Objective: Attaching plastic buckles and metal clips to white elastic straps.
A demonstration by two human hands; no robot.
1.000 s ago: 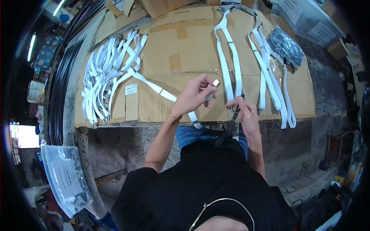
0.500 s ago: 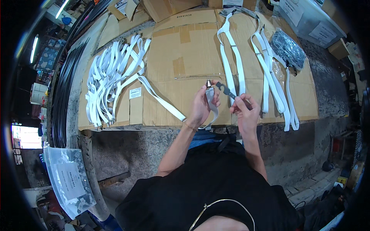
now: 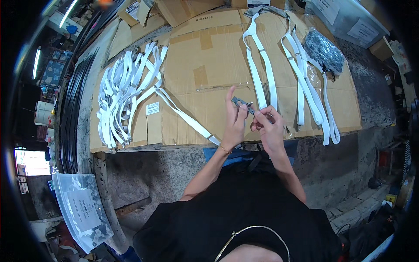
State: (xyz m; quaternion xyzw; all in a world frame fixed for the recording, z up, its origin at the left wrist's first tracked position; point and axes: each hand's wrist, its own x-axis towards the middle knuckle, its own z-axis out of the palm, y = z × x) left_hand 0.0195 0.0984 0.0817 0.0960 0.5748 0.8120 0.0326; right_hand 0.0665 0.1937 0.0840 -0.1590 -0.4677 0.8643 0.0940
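Over the table's front edge my two hands are close together. My right hand pinches a flat grey piece with round cut-outs, which slants up and left toward the other hand. My left hand has its index finger stretched up, while its thumb presses at the grey piece near a small shiny metal part. A white suspender strap runs from the pile on the left to my left wrist; its end is hidden by the hand. The tangled pile of white suspenders lies on flattened cardboard.
White suspenders lie lengthwise on the right, with more suspenders beyond them. A plastic-wrapped dark bundle and a clear bin are at the far right. At lower left stands a translucent bin of small pieces.
My right hand has moved left with the grey piece, closing the gap to my left hand. My left hand has turned, its index finger now raised, and the clip end of the strap is mostly hidden.
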